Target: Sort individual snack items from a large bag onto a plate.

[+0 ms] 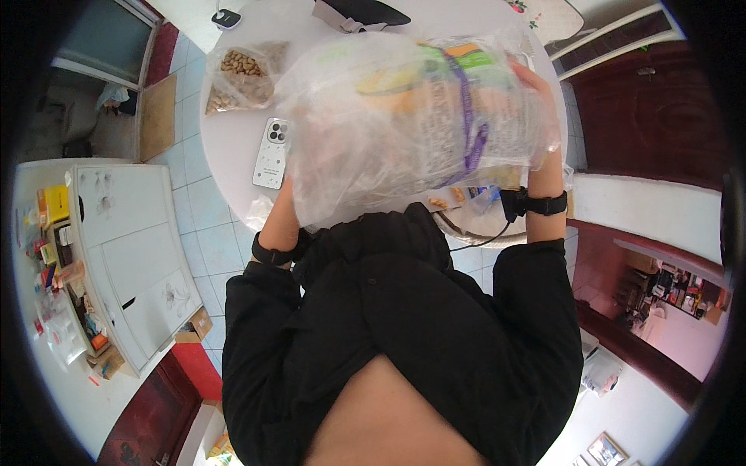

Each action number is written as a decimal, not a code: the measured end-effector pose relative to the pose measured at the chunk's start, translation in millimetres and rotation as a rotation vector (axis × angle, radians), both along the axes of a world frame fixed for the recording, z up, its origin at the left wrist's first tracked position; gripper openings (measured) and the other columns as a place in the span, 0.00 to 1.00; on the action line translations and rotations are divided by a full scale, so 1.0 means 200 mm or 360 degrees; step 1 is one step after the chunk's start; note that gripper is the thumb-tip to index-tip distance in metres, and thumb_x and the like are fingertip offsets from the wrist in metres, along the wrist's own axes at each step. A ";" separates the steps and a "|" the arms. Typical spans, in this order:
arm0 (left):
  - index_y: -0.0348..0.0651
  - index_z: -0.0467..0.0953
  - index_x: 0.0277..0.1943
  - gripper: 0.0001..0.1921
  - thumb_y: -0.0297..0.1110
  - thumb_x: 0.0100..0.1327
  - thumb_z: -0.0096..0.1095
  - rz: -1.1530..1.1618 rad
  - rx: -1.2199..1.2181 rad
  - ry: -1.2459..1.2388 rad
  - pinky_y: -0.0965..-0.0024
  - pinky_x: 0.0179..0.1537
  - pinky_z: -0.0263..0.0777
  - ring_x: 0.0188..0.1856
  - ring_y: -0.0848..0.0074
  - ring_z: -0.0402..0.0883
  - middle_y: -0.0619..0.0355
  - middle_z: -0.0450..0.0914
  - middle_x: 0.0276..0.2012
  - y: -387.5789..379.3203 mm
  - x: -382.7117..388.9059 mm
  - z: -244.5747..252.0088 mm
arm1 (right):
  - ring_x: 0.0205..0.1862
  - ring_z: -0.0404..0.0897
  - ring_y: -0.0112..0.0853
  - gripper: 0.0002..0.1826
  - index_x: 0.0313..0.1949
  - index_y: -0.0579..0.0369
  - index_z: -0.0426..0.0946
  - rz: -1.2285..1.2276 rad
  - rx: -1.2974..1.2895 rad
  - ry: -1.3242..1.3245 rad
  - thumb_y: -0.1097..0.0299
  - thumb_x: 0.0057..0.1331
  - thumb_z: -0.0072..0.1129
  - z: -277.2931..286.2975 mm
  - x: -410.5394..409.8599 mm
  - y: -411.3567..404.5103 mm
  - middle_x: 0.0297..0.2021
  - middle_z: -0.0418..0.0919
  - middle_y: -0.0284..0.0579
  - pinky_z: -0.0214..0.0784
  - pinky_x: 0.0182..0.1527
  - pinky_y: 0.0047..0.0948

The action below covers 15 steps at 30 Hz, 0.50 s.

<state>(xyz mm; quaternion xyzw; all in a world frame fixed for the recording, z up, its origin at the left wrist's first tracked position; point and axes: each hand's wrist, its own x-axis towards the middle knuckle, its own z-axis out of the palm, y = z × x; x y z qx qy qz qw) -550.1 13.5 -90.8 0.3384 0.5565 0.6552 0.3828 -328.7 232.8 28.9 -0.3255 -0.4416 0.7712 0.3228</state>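
Note:
A large clear plastic bag [361, 134] is held above the table in front of me, blurred by motion. It has printed writing, yellow and green patches and a purple band [466, 122]. My right hand [539, 87] grips its right end, partly covered by the film. My left wrist runs up to the bag's lower left side; the left hand itself is hidden behind or inside the cloudy plastic, so its fingers do not show. Just left of the bag lie a white patterned phone [270, 152] and a plastic bag of peanuts [242, 78].
A round white table [230, 175] carries these things. At its far edge are a black item with a grey strap [367, 14] and a small black-and-white device [226, 19]. A woven-edged seat [472, 230] is near my right forearm. A white cabinet [128, 250] stands left.

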 end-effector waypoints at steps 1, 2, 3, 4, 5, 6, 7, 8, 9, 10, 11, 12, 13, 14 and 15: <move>0.38 0.73 0.43 0.16 0.35 0.50 0.58 -0.0044 -0.0031 0.0081 0.72 0.41 0.67 0.36 0.69 0.75 0.54 0.77 0.34 -0.01 0.01 -0.01 | 0.39 0.75 0.31 0.16 0.44 0.62 0.70 0.0083 -0.0129 0.0028 0.67 0.59 0.47 -0.08 -0.01 0.03 0.40 0.74 0.45 0.69 0.40 0.28; 0.38 0.73 0.43 0.16 0.35 0.50 0.58 -0.0087 -0.0063 0.0195 0.72 0.41 0.67 0.36 0.69 0.75 0.54 0.77 0.34 -0.02 0.03 -0.02 | 0.39 0.74 0.30 0.15 0.43 0.61 0.71 0.0168 -0.0257 0.0057 0.67 0.58 0.48 -0.13 0.00 0.05 0.40 0.74 0.43 0.69 0.39 0.28; 0.38 0.74 0.42 0.16 0.35 0.50 0.58 -0.0126 -0.0111 0.0306 0.72 0.41 0.67 0.36 0.69 0.75 0.55 0.77 0.34 -0.03 0.03 -0.03 | 0.39 0.74 0.30 0.15 0.43 0.61 0.71 0.0176 -0.0261 0.0058 0.67 0.58 0.48 -0.13 -0.04 0.00 0.40 0.74 0.43 0.69 0.39 0.28; 0.38 0.74 0.42 0.16 0.35 0.50 0.58 -0.0149 -0.0156 0.0432 0.73 0.41 0.67 0.36 0.70 0.75 0.55 0.77 0.34 -0.04 0.05 -0.03 | 0.36 0.74 0.29 0.14 0.42 0.61 0.71 0.0166 0.0164 -0.0183 0.66 0.58 0.50 -0.13 -0.09 -0.10 0.37 0.74 0.41 0.69 0.37 0.27; 0.38 0.74 0.42 0.16 0.35 0.51 0.58 -0.0177 -0.0201 0.0547 0.73 0.41 0.67 0.36 0.70 0.75 0.55 0.77 0.34 -0.05 0.06 -0.02 | 0.34 0.74 0.28 0.14 0.40 0.60 0.72 0.0153 0.0592 -0.0422 0.66 0.57 0.51 -0.13 -0.12 -0.15 0.35 0.74 0.39 0.68 0.36 0.27; 0.38 0.74 0.42 0.16 0.35 0.51 0.58 -0.0227 -0.0235 0.0679 0.73 0.41 0.67 0.36 0.70 0.75 0.55 0.77 0.34 -0.04 0.08 0.00 | 0.34 0.73 0.26 0.14 0.40 0.60 0.72 0.0239 0.0072 -0.0290 0.66 0.57 0.52 -0.31 -0.13 -0.05 0.33 0.74 0.37 0.67 0.37 0.25; 0.38 0.74 0.42 0.16 0.35 0.51 0.58 -0.0248 -0.0279 0.0786 0.73 0.40 0.68 0.36 0.71 0.75 0.55 0.77 0.34 -0.04 0.08 0.02 | 0.34 0.73 0.26 0.14 0.40 0.60 0.72 0.0245 0.0071 -0.0288 0.66 0.57 0.52 -0.31 -0.15 -0.07 0.33 0.74 0.37 0.67 0.37 0.25; 0.38 0.74 0.42 0.16 0.35 0.51 0.58 -0.0279 -0.0328 0.0882 0.73 0.40 0.68 0.36 0.71 0.75 0.55 0.77 0.34 -0.03 0.09 0.04 | 0.35 0.73 0.26 0.14 0.40 0.61 0.72 0.0284 -0.0109 -0.0273 0.66 0.57 0.52 -0.32 -0.18 -0.11 0.33 0.74 0.38 0.67 0.37 0.25; 0.38 0.74 0.42 0.16 0.35 0.51 0.57 -0.0316 -0.0372 0.0966 0.73 0.40 0.68 0.36 0.71 0.75 0.56 0.77 0.34 -0.03 0.10 0.06 | 0.35 0.73 0.27 0.14 0.40 0.61 0.72 0.0316 -0.0286 -0.0260 0.67 0.56 0.52 -0.32 -0.19 -0.13 0.33 0.74 0.39 0.67 0.37 0.24; 0.38 0.74 0.42 0.15 0.35 0.51 0.57 -0.0353 -0.0430 0.1037 0.73 0.40 0.68 0.36 0.72 0.75 0.56 0.77 0.34 -0.02 0.10 0.09 | 0.34 0.74 0.28 0.14 0.41 0.62 0.72 0.0308 -0.0270 -0.0205 0.68 0.57 0.52 -0.35 -0.18 -0.12 0.33 0.74 0.41 0.67 0.36 0.25; 0.38 0.74 0.42 0.15 0.35 0.51 0.57 -0.0402 -0.0490 0.1096 0.73 0.40 0.68 0.36 0.72 0.75 0.56 0.78 0.34 -0.01 0.10 0.13 | 0.34 0.74 0.28 0.14 0.41 0.62 0.72 0.0299 -0.0266 -0.0202 0.68 0.57 0.52 -0.33 -0.17 -0.10 0.33 0.74 0.41 0.67 0.36 0.25; 0.38 0.74 0.42 0.15 0.35 0.51 0.57 -0.0437 -0.0561 0.1141 0.73 0.40 0.68 0.36 0.72 0.75 0.56 0.78 0.34 -0.01 0.11 0.17 | 0.32 0.74 0.30 0.14 0.41 0.63 0.71 0.0098 -0.0116 -0.0320 0.69 0.57 0.52 -0.30 -0.16 -0.08 0.33 0.74 0.41 0.68 0.34 0.25; 0.38 0.74 0.42 0.15 0.35 0.52 0.57 -0.0476 -0.0626 0.1201 0.73 0.40 0.68 0.36 0.73 0.75 0.56 0.78 0.34 -0.01 0.11 0.20 | 0.30 0.75 0.32 0.14 0.41 0.64 0.71 -0.0105 0.0034 -0.0437 0.70 0.57 0.51 -0.27 -0.15 -0.07 0.32 0.75 0.42 0.69 0.33 0.26; 0.38 0.74 0.42 0.15 0.35 0.52 0.57 -0.0516 -0.0682 0.1266 0.73 0.40 0.68 0.36 0.73 0.75 0.56 0.78 0.34 -0.02 0.10 0.23 | 0.30 0.75 0.32 0.14 0.41 0.64 0.71 -0.0105 0.0038 -0.0434 0.70 0.57 0.51 -0.22 -0.13 -0.06 0.32 0.75 0.42 0.69 0.33 0.26; 0.38 0.74 0.42 0.15 0.35 0.52 0.57 -0.0555 -0.0648 0.1395 0.73 0.40 0.68 0.36 0.73 0.75 0.57 0.78 0.34 -0.02 0.10 0.26 | 0.31 0.75 0.33 0.14 0.41 0.63 0.71 -0.0168 -0.0040 -0.0428 0.69 0.57 0.51 -0.15 -0.11 -0.07 0.33 0.75 0.43 0.68 0.34 0.27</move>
